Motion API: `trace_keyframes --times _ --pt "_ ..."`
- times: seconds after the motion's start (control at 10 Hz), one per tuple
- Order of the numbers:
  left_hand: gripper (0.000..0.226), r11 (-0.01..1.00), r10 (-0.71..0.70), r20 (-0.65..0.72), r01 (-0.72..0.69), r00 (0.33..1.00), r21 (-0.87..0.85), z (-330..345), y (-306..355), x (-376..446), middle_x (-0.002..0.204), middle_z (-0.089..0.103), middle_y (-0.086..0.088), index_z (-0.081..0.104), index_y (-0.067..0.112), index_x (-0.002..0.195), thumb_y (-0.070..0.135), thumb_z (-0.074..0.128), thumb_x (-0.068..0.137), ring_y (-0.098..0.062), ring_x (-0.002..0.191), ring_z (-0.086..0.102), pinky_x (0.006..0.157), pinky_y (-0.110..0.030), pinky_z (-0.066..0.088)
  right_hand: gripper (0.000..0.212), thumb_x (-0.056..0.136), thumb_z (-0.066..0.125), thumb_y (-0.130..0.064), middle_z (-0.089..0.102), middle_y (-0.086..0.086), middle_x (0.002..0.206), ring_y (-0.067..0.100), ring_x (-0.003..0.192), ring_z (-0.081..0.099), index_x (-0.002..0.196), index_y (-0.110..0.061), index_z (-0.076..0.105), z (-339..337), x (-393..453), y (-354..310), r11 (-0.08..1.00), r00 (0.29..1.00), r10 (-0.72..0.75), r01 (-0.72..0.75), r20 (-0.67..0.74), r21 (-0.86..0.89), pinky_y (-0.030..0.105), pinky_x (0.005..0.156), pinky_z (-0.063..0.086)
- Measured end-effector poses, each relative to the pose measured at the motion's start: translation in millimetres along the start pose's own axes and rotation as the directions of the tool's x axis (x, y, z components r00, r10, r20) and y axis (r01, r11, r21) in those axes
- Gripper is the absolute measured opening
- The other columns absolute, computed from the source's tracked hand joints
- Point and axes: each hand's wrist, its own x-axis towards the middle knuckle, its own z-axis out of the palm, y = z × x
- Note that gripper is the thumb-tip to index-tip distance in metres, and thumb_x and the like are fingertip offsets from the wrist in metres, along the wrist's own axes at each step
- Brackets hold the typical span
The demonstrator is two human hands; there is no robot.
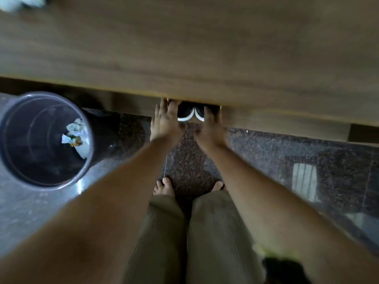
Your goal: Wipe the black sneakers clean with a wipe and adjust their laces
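While under the table [184, 58], sneakers [190, 113] sit between both hands.

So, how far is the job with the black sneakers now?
Hard to tell the stage. Done: used white wipes lie in the bin, though whether they came from this job does not show. In hand: both hands, left and right, are at the pair of sneakers on the floor under the table edge. Left: neither wiping nor lace work shows here.
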Motion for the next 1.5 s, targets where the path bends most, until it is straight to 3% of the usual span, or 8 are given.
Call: trace_keyframes --times 0.2,0.3,0.4,0.6,0.7,1.0,1.3,1.5 --pt "0.066 0.98 -0.198 -0.017 0.198 0.98 -0.038 -69.8 14.1 -94.6 0.156 0.017 -0.002 0.031 0.026 0.141 0.024 0.06 0.082 -0.024 0.144 0.011 0.111 -0.05 0.024 0.067 0.091 0.054 -0.018 0.028 0.008 0.155 0.028 0.133 0.041 0.15 -0.019 0.023 -38.4 -102.6 -58.8 0.987 0.982 -0.158 0.162 0.105 -0.022 0.038 0.099 0.04" --pt "0.052 0.968 -0.242 -0.162 0.226 0.957 -0.112 -135.3 31.3 -138.9 0.148 0.034 -0.003 0.042 0.021 0.133 0.026 0.055 0.083 -0.025 0.139 0.025 0.108 -0.044 0.028 0.045 0.093 0.046 -0.021 0.06 0.004 0.131 0.026 0.117 0.055 0.137 -0.028 0.047 -86.7 -148.8 -127.0 0.972 0.977 -0.206 0.21 0.054 -0.102 0.033 0.091 0.043" --pt "0.04 0.962 -0.264 -0.288 0.23 0.92 -0.147 -176.6 35.9 -158.3 0.129 0.052 -0.007 0.054 0.016 0.12 0.02 0.056 0.08 -0.029 0.123 0.045 0.095 -0.043 0.038 0.036 0.094 0.043 -0.022 0.068 0.001 0.117 0.023 0.109 0.06 0.126 -0.031 0.057 -111.3 -167.3 -167.6 0.951 0.966 -0.26 0.256 -0.001 -0.172 0.031 0.083 0.046" --pt "0.042 0.97 -0.243 -0.464 0.203 0.852 -0.135 -257.2 29.3 -163.3 0.133 0.05 -0.009 0.053 0.012 0.123 0.009 0.056 0.082 -0.029 0.124 0.043 0.096 -0.041 0.038 0.031 0.094 0.046 -0.022 0.062 -0.003 0.117 0.021 0.099 0.062 0.122 -0.03 0.058 -151.7 -158.2 -241.4 0.873 0.877 -0.454 0.402 -0.158 -0.275 0.03 0.073 0.045" --pt "0.054 0.971 -0.24 -0.442 0.221 0.864 -0.095 -277.7 9.6 -145.2 0.149 0.034 -0.005 0.041 0.015 0.136 0.018 0.056 0.085 -0.025 0.139 0.026 0.108 -0.042 0.027 0.034 0.095 0.05 -0.022 0.051 -0.004 0.126 0.019 0.099 0.06 0.128 -0.029 0.053 -151.3 -127.2 -266.5 0.838 0.857 -0.502 0.449 -0.115 -0.309 0.024 0.067 0.037" --pt "0.057 0.953 -0.295 -0.365 0.297 0.883 -0.051 -265.8 -48.8 -158.1 0.156 0.019 -0.001 0.033 0.023 0.142 0.022 0.053 0.089 -0.023 0.144 0.013 0.113 -0.046 0.02 0.03 0.093 0.052 -0.016 0.054 0.005 0.115 0.023 0.097 0.058 0.121 -0.024 0.059 -111.6 -92.0 -284.7 0.796 0.865 -0.5 0.443 -0.037 -0.412 0.024 0.069 0.035" --pt "0.059 0.854 -0.518 -0.359 0.491 0.776 -0.172 -270.5 -120.8 -205.0 0.154 0.023 -0.003 0.032 0.022 0.143 0.023 0.054 0.088 -0.024 0.142 0.019 0.113 -0.046 0.021 0.029 0.093 0.049 -0.018 0.056 0.006 0.119 0.028 0.101 0.06 0.119 -0.02 0.062 -12.3 -143.2 -341.7 0.73 0.788 -0.577 0.616 0.215 -0.297 0.033 0.085 0.046" --pt "0.058 0.813 -0.581 -0.344 0.538 0.738 -0.222 -271.8 -146.6 -213.6 0.155 0.02 -0.003 0.028 0.023 0.144 0.023 0.05 0.09 -0.024 0.143 0.017 0.115 -0.048 0.017 0.028 0.095 0.051 -0.013 0.059 0.008 0.125 0.026 0.107 0.059 0.122 -0.015 0.058 25.0 -156.4 -355.9 0.664 0.764 -0.581 0.644 0.28 -0.38 0.034 0.088 0.047"
